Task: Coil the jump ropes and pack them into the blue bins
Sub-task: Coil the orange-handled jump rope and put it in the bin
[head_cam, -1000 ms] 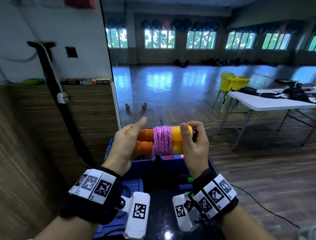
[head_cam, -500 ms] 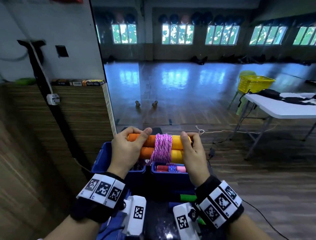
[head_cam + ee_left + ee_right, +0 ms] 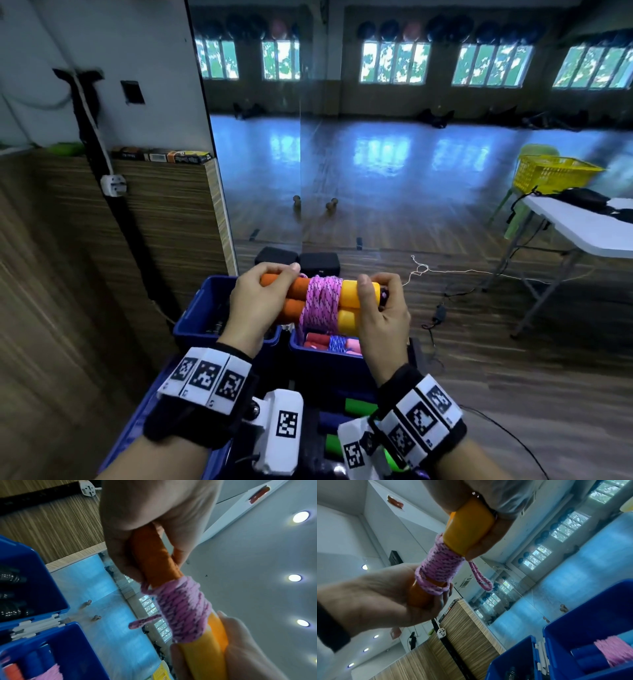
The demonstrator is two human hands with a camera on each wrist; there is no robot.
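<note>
I hold a coiled jump rope (image 3: 322, 301) level above two blue bins. Its two orange and yellow foam handles lie side by side, bound in the middle by pink cord (image 3: 181, 609). My left hand (image 3: 255, 305) grips the orange ends (image 3: 150, 561). My right hand (image 3: 380, 311) grips the yellow ends (image 3: 471, 526). A short loop of cord (image 3: 481, 580) hangs free under the bundle. The right blue bin (image 3: 329, 359) holds another coiled rope (image 3: 337, 343) with pink and blue cord. The left blue bin (image 3: 202, 308) holds dark items.
A wood-panelled wall (image 3: 85, 257) stands close on my left, with a mirror (image 3: 376, 154) ahead. A white folding table (image 3: 582, 229) and a yellow basket (image 3: 551, 174) are at the right. Green and blue handles (image 3: 356, 407) lie between my wrists. Cables cross the wooden floor.
Both hands have lowered the bundle closer to the bins. The left thumb, raised a second ago, now curls over the orange handle. My head has tilted down.
</note>
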